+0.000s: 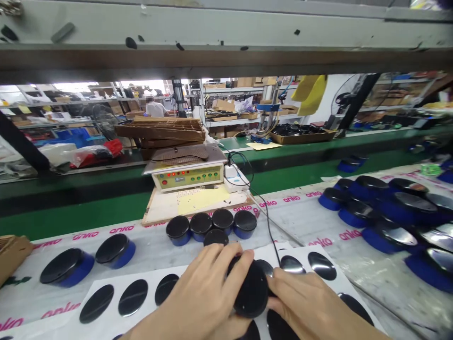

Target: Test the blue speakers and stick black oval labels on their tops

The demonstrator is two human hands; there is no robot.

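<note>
My left hand [212,288] is wrapped round a round part with a black top [252,290], held tilted above a white sheet [191,326] that bears black discs [133,297]. My right hand [307,302] touches the right edge of the same part, its fingers pressed together; the fingertips are partly hidden behind the part. Just beyond my hands stand several blue parts with black tops [245,224] in a close group. Two more such parts [116,251] stand at the left.
Many blue parts [385,236] crowd the right side. Behind the near group, a control box [191,177] with lit buttons rests on a board, and a black cable [269,222] runs towards my hands. A cardboard box [14,257] is at the left edge. A shelf beam [226,28] crosses overhead.
</note>
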